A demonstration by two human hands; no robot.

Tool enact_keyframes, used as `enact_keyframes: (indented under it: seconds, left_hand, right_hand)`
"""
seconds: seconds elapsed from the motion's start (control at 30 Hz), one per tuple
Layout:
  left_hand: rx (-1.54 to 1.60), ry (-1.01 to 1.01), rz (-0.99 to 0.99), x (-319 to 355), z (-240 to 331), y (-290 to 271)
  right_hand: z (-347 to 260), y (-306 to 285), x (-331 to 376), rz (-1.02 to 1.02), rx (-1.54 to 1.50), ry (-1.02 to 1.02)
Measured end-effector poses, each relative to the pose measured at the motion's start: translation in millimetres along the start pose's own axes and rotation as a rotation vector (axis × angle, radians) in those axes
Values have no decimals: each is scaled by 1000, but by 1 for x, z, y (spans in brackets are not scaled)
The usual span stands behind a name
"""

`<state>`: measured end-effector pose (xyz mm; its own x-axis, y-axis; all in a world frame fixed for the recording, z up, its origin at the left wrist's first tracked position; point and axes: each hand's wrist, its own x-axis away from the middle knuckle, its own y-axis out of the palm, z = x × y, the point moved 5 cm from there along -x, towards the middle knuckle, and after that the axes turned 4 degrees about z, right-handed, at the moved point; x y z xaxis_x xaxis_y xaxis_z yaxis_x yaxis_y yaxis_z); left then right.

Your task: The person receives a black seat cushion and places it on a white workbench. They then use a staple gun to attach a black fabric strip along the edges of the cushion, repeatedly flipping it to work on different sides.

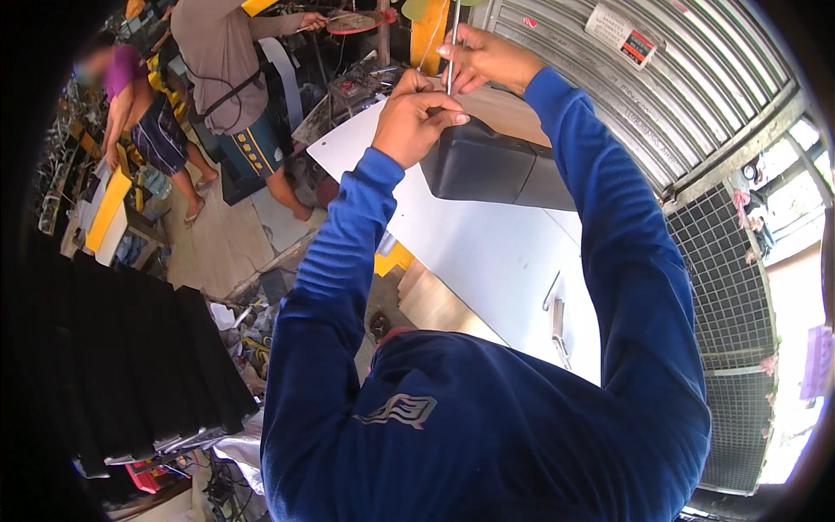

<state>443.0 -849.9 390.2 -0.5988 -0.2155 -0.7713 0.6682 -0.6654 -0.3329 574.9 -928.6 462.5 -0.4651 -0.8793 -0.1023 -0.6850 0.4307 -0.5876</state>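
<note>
A dark grey smooth-covered, box-like piece (487,165) with a seam across it rests on a white board (470,239). At its far left corner, my left hand (417,122) is closed, thumb and fingers pinched together. What it pinches is too small to make out. My right hand (491,61) is raised just beyond, its fingers closed round a thin metal rod (453,52). The rod stands nearly upright, its lower end close to my left fingertips. A tan surface (513,109) shows behind the dark piece.
A ribbed metal shutter (644,87) rises at the far right, with wire mesh (731,278) nearer. A metal handle-like part (559,331) lies on the board. Two people (230,87) (139,113) work at the far left. Black ribbed material (139,348) fills the near left.
</note>
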Motion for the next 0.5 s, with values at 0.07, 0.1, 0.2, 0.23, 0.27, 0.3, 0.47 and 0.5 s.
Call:
enact_keyframes:
  seconds: [0.07,0.1,0.2,0.23,0.27,0.3,0.47,0.5]
  left_hand:
    - [11,-53,71,9,-9,-9]
    - [37,-38,90,12,-12,-11]
    - [79,-34,135,18,-23,-17]
    - [68,-36,155,20,-26,-20]
    - [59,-48,158,20,-30,-22]
    - [52,-49,174,20,-33,-23]
    - [107,-44,173,14,-43,-28]
    - [101,-45,181,12,-45,-29]
  right_hand:
    - [9,22,-10,-105,-23,17]
    - [15,33,-15,-136,-24,48]
    - [20,49,-29,-144,1,-29]
    - [22,50,-33,-139,17,-15]
    - [23,48,-35,-153,12,8]
    - [25,50,-39,-163,1,36]
    - [23,60,-50,-119,43,50]
    - [21,61,-50,-72,64,40]
